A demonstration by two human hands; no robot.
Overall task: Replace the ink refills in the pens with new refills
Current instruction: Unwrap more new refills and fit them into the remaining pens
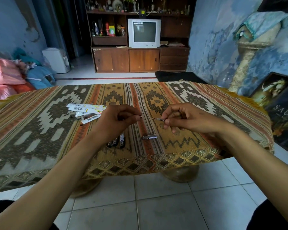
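now both hands hang above the counter (40,117), which is covered with a patterned woven cloth. using the pen barrel piece (149,137) lying on the cloth as the landmark: the left hand (118,121) is up and to the left of it, its fingers curled together and pinching a small dark pen part (140,116) at the thumb tip. the right hand (181,117) is up and to the right of the barrel piece, its fingers clamped on a thin ink refill (159,119) whose fine tip points left toward the left hand; the two held pieces are near each other but apart. just left of the barrel piece, three dark pens (116,142) lie side by side, partly under the left wrist. farther up and left of it sits a loose pile of white refill packets (86,110) with barcodes and yellow marks, with a few small dark bits on the cloth beside them.
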